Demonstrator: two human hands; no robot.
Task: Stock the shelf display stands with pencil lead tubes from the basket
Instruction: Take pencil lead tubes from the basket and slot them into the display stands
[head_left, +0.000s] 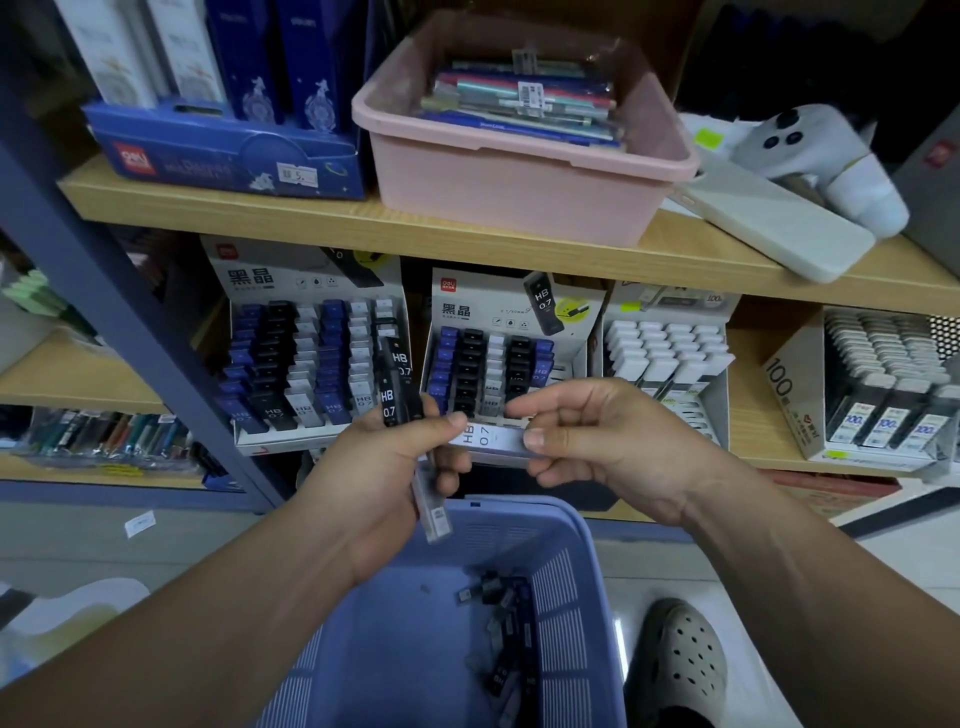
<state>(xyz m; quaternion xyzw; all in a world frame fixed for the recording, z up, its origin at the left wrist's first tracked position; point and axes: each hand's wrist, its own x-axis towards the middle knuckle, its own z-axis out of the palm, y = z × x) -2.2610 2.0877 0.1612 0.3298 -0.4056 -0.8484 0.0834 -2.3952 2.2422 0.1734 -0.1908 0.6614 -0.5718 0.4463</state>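
Both my forearms reach forward and meet in front of the shelf, wrists level and hands almost touching. My left hand (384, 467) is curled, palm turned inward, its fingers wrapped round a few black tubes (393, 387) that stand upright above my knuckles with their HB 0.7 print facing me. A clear tube (432, 512) pokes down out of the bottom of the same fist. My right hand (608, 436) comes in from the side with its back up, thumb and forefinger pinched on one end of a pale tube (493, 440). That tube lies flat between the two hands, and its other end sits under my left thumb. My other right fingers are folded loosely beneath it. Straight below my fingers is the blue basket (561, 597), with loose tubes (506, 629) scattered along its right side. Just beyond my fingertips stand the middle stand (493, 312) and, further left, the left stand (291, 283), both lined with rows of tubes.
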